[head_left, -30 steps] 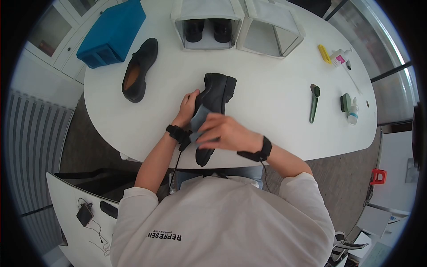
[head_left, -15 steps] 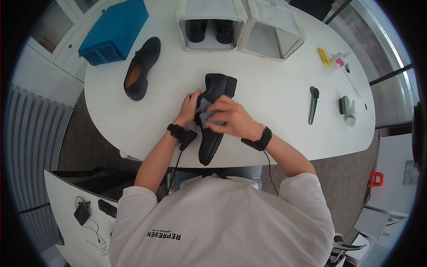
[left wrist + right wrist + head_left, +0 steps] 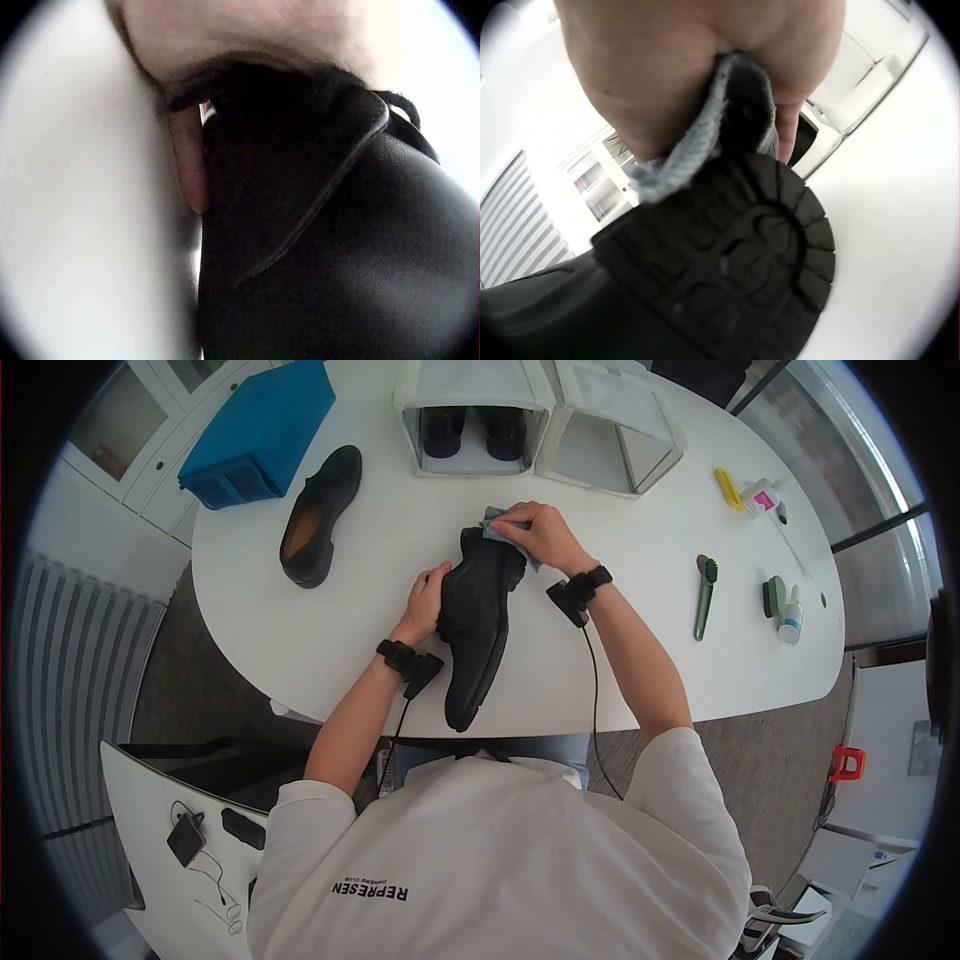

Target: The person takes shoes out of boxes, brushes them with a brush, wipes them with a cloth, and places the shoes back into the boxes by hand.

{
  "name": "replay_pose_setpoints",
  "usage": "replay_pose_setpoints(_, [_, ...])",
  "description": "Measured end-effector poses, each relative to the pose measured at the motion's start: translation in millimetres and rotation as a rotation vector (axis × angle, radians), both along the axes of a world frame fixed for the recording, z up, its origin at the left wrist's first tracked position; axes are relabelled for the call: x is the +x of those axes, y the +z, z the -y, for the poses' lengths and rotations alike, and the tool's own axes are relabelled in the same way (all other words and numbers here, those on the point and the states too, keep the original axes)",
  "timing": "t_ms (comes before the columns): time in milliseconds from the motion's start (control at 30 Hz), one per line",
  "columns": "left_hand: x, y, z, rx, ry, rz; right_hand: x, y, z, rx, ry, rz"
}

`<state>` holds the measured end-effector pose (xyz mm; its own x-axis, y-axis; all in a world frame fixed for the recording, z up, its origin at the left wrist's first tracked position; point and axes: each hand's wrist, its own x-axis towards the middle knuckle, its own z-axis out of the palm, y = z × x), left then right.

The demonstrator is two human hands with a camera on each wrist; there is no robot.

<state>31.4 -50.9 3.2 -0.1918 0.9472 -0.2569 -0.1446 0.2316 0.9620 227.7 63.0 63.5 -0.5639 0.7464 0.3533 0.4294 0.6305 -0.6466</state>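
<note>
A black leather shoe (image 3: pixel 474 622) lies on its side, toe toward the person and heel away. My left hand (image 3: pixel 426 605) grips it at the opening, fingers tucked inside; the left wrist view shows the palm over the shoe's edge and one finger along the upper (image 3: pixel 360 225). With my right hand (image 3: pixel 545 538) I pinch a grey-blue cloth (image 3: pixel 494 524) against the heel end. In the right wrist view the cloth (image 3: pixel 682 161) folds over the back of the shoe, just above the treaded heel (image 3: pixel 742 255). A second black shoe (image 3: pixel 322 515) lies to the left.
Two white boxes stand at the back; the left box (image 3: pixel 475 382) holds a pair of black shoes, beside an open box (image 3: pixel 615 420). A blue bag (image 3: pixel 260 435) sits back left. On the right lie a green-handled brush (image 3: pixel 705 598), a green block brush (image 3: pixel 773 598) and bottles (image 3: pixel 790 618).
My right hand has carried the cloth from the shoe's middle away from the body to its heel. The left hand keeps its hold, and the shoe stays nearly in place.
</note>
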Motion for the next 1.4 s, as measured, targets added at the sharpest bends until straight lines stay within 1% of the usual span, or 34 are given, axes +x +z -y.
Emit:
replay_pose_setpoints(67, [0,1,0,-0.013,-0.015,0.025,3,-5,-6,-0.325,-0.077,-0.034])
replay_pose_setpoints(100, [0,1,0,-0.013,-0.014,0.024,5,-8,-8,-0.324,-0.076,-0.034])
replay_pose_setpoints(167, [1,1,0,-0.017,-0.011,0.014,7,-12,-10,-0.469,-0.133,-0.024])
replay_pose_setpoints(300, [0,-2,-1,-0.032,-0.019,0.020,9,-20,-10,-0.489,-0.139,-0.082])
replay_pose_setpoints(400, [-1,-4,-2,-0.035,-0.023,0.016,8,-23,-8,-0.525,-0.183,-0.092])
replay_pose_setpoints(467, [-2,-1,-1,-0.030,-0.055,-0.016,6,-26,0,-0.363,-0.253,-0.138])
replay_pose_setpoints(500, [-2,-3,-1,-0.030,-0.052,-0.015,6,-27,3,-0.363,-0.251,-0.136])
replay_pose_setpoints(567, [-2,-7,-3,-0.040,-0.036,-0.021,6,-21,13,-0.221,-0.380,-0.078])
replay_pose_setpoints(600, [-2,-10,-3,-0.042,-0.038,-0.020,8,-22,18,-0.223,-0.382,-0.076])
replay_pose_setpoints(667, [-3,-11,-4,-0.041,-0.043,-0.053,10,-22,27,-0.016,-0.417,-0.117])
replay_pose_setpoints(700, [-4,-12,-4,-0.042,-0.044,-0.051,11,-22,32,-0.017,-0.418,-0.115])
replay_pose_setpoints(767, [-2,-7,-3,-0.051,-0.046,-0.019,10,-14,48,0.166,-0.426,-0.057])
replay_pose_setpoints(800, [-1,-4,-2,-0.052,-0.050,-0.017,10,-10,56,0.165,-0.430,-0.054])
replay_pose_setpoints(867, [0,7,1,-0.034,-0.064,0.011,6,-1,73,0.197,-0.363,-0.043])
replay_pose_setpoints(933, [1,2,0,-0.031,-0.040,0.014,1,0,87,0.180,-0.330,-0.073])
replay_pose_setpoints(967, [1,-1,0,-0.026,-0.012,0.016,-2,0,95,0.160,-0.256,-0.101])
replay_pose_setpoints(1033, [-1,-7,-1,-0.029,-0.014,0.020,-10,8,114,0.103,-0.107,-0.150])
replay_pose_setpoints(1067, [-2,-10,-3,-0.028,-0.017,0.025,-12,13,121,0.102,-0.106,-0.151])
replay_pose_setpoints(1167, [-6,-21,-6,-0.044,-0.034,-0.036,-21,28,143,0.174,0.175,-0.070])
replay_pose_setpoints(1200, [-6,-21,-5,-0.045,-0.036,-0.036,-25,32,153,0.174,0.174,-0.071])
replay_pose_setpoints(1267, [-4,-13,-3,-0.004,-0.023,-0.116,-34,35,175,0.222,0.397,0.082])
replay_pose_setpoints(1300, [-3,-14,-3,-0.001,-0.024,-0.118,-39,34,184,0.225,0.395,0.080])
replay_pose_setpoints(1367, [-4,-15,0,0.105,-0.044,-0.138,-48,31,202,0.219,0.583,0.140])
replay_pose_setpoints(1400, [-4,-14,1,0.104,-0.041,-0.141,-47,33,211,0.220,0.585,0.137])
